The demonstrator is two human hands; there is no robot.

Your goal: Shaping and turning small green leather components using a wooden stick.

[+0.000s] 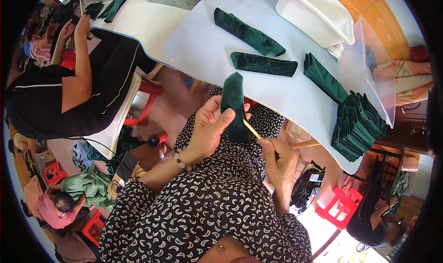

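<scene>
A dark green velvet strip (233, 99) is pinched upright in my left hand (210, 129), the thumb across its front and the fingers behind it. My right hand (279, 164) grips a thin, light wooden stick (253, 130). The stick's far end meets the strip's right edge; whether it goes inside the fabric I cannot tell. Just beyond my hands, on the pale table (194, 46), lie a flat green velvet piece (264, 64) and a longer folded one (249, 32). To the right, another folded piece (325, 77) points at a thick stack of green velvet pieces (357, 127).
A white plastic tub (316, 16) stands at the table's far right, beside a clear plastic panel (369, 69). A co-worker in black (69, 90) sits close on the left. Red stools (340, 207) stand on the floor. A thread spool (158, 138) lies at lower left.
</scene>
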